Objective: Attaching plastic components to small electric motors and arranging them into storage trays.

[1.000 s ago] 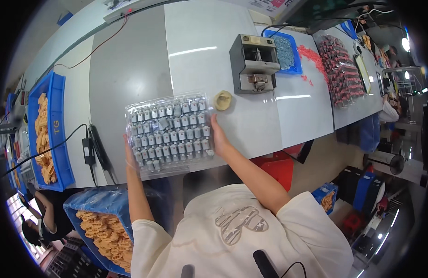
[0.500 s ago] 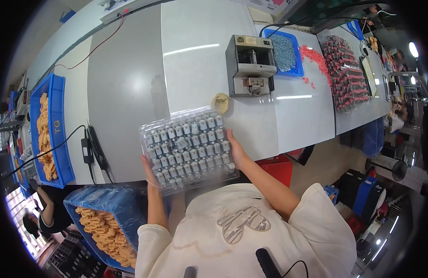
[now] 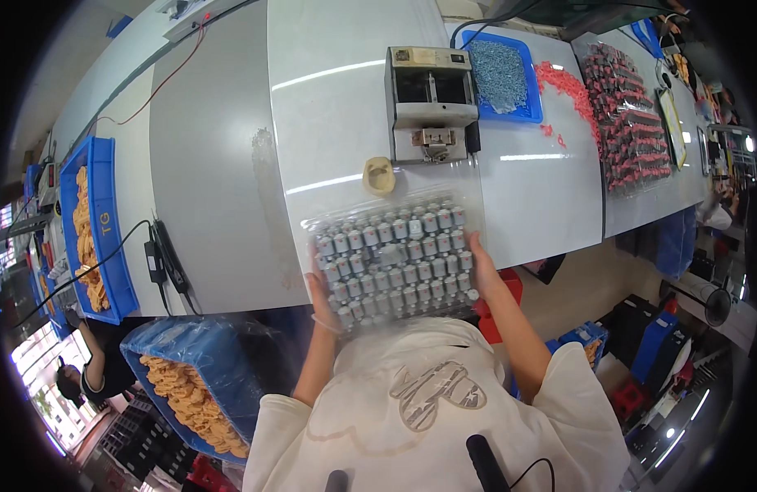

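Observation:
A clear plastic tray [image 3: 311, 225] spans the space between my hands at the front edge of the bench. Rows of small silver parts [image 3: 393, 256] that look like little motors fill it, many with a red dot on top; one lies across the others near the middle. My left hand [image 3: 322, 302] grips the tray's left side and my right hand [image 3: 485, 269] its right side, fingers partly hidden by the rim. Just beyond the tray's far edge sits a yellowish cup-shaped piece [image 3: 379, 175].
Farther back stands a grey bench machine [image 3: 431, 107], beside a blue tray [image 3: 536, 105] of small bluish parts. Pink pieces [image 3: 568, 86] and packed red-black parts [image 3: 632, 123] lie right. At left are a blue crate [image 3: 106, 213], a black corded tool [image 3: 172, 266] and a blue-lined bin [image 3: 222, 369].
Both hands have carried the tray of silver parts to the right and turned it slightly, so it now sits squarer to me. My view has shifted a little too.

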A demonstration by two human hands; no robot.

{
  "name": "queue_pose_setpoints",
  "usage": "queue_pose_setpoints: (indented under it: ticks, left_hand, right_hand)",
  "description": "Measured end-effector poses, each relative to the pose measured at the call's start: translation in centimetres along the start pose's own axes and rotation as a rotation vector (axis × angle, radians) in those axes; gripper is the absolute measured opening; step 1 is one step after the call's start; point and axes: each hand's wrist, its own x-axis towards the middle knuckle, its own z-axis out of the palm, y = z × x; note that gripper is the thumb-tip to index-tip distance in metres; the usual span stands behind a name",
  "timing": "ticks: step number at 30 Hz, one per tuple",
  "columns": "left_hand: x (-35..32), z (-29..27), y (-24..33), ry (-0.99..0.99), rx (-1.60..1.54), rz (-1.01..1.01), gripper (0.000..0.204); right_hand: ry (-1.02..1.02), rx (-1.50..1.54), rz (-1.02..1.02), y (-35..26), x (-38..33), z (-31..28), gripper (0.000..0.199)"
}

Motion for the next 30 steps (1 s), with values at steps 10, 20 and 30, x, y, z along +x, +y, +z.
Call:
queue_pose_setpoints:
  ticks: [10,20,30]
  left_hand:
    - [1.4,15.8,-5.1,-0.106,0.085,-0.055,0.073]
    - [5.1,19.6,-9.2,-0.116,0.276,0.015,0.076]
    - [2.5,17.6,-9.2,-0.265,0.416,0.044,0.073]
  right_hand:
    - [0.296,-0.019,-0.011,-9.7,-3.5,-10.2,0.077]
    - [0.267,0.004,0.013,-14.9,-2.2,-16.9,0.074]
    - [0.247,0.263,-0.099,-10.6,-5.2,-20.6,0.065]
